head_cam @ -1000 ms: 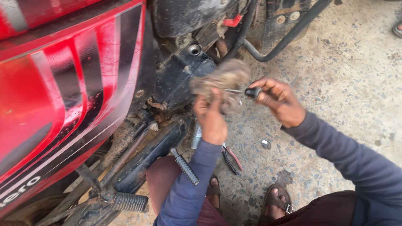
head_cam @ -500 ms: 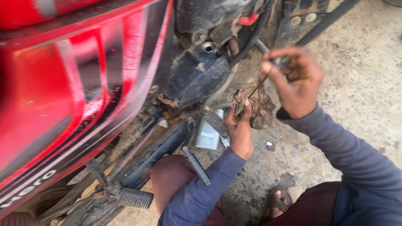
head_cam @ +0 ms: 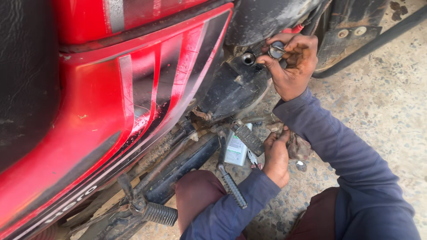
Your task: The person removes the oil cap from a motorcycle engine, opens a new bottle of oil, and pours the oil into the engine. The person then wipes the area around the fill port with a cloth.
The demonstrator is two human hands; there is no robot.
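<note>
Beside the red motorcycle [head_cam: 111,111], the right hand [head_cam: 291,62] pinches a small metal cap [head_cam: 276,50]; the left hand [head_cam: 275,158] rests on a dirty rag [head_cam: 299,147].

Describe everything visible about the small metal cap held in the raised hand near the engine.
The small metal cap is a round, grey, dull-shining piece that looks like metal, with a darker grimy underside. The right hand pinches it between thumb and fingertips, tilted, just right of the open round filler hole on the dark engine casing. It sits apart from the hole, not seated in it. Any thread or stem below is hidden by the fingers.
</note>
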